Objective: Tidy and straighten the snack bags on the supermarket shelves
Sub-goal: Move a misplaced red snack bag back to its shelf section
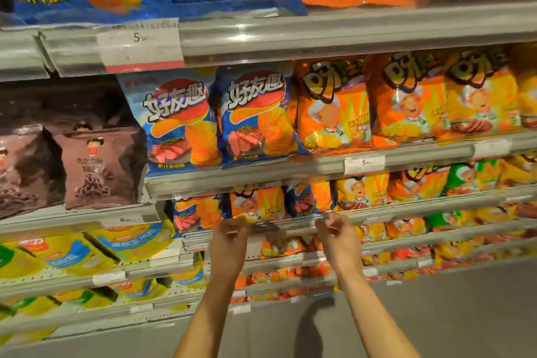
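Observation:
My left hand point(231, 237) and my right hand point(334, 231) are raised side by side at the front rail of a lower shelf point(284, 227). Both have curled fingers and are blurred. Just above them stands an orange snack bag point(257, 203), with a small blue steak-flavour bag on its left point(194, 212) and another on its right point(308, 197). My left fingertips reach the orange bag's lower corner. My right fingertips sit at the rail below the right blue bag. Whether either hand grips a bag or the rail is unclear.
One shelf up, two big blue chip bags point(180, 122) stand beside orange chef bags point(334, 107). Brown bags point(96, 166) and yellow bags point(87, 253) fill the left bay. A price tag point(364, 163) hangs on the rail. Grey floor point(465, 314) lies below.

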The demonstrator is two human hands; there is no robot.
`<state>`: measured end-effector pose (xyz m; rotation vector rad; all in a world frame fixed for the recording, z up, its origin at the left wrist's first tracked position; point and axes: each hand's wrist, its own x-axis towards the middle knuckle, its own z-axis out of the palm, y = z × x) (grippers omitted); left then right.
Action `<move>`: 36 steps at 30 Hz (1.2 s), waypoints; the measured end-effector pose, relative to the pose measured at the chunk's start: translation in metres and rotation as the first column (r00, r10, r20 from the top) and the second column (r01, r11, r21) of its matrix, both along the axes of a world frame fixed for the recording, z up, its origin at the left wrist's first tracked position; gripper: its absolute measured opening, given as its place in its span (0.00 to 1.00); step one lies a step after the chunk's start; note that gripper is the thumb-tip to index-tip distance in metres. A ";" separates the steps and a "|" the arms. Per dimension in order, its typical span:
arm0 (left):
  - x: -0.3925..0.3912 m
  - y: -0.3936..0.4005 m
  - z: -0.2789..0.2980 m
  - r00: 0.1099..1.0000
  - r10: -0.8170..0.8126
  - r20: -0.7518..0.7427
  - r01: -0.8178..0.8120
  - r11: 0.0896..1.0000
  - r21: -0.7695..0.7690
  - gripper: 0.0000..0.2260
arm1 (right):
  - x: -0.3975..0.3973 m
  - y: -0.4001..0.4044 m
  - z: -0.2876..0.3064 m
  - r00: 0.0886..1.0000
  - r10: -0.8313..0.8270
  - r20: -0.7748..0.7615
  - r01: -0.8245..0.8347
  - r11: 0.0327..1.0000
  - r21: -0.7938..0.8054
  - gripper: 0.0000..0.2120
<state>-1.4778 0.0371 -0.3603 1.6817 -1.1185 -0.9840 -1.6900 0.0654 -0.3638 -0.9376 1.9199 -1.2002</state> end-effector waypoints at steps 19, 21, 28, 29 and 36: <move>-0.012 -0.086 -0.030 0.991 -0.133 0.018 0.132 0.990 0.040 0.40 | -0.060 -0.139 -0.063 0.905 0.388 -0.176 -0.385 0.921 0.055 0.46; -0.010 -0.092 -0.034 0.990 -0.143 0.020 0.142 0.990 0.023 0.37 | -0.063 -0.150 -0.067 0.894 0.425 -0.143 -0.420 0.905 0.065 0.39; -0.010 -0.098 -0.030 0.983 -0.176 -0.058 0.176 0.984 -0.010 0.26 | -0.061 -0.158 -0.061 0.922 0.377 -0.090 -0.373 0.926 0.058 0.42; -0.012 -0.098 -0.029 0.980 -0.177 -0.089 0.176 0.984 -0.017 0.26 | -0.059 -0.155 -0.058 0.931 0.354 -0.092 -0.350 0.935 0.056 0.40; -0.014 -0.090 -0.023 0.971 -0.161 -0.179 0.154 0.987 -0.056 0.25 | -0.047 -0.134 -0.040 0.969 0.220 -0.113 -0.213 0.974 0.070 0.34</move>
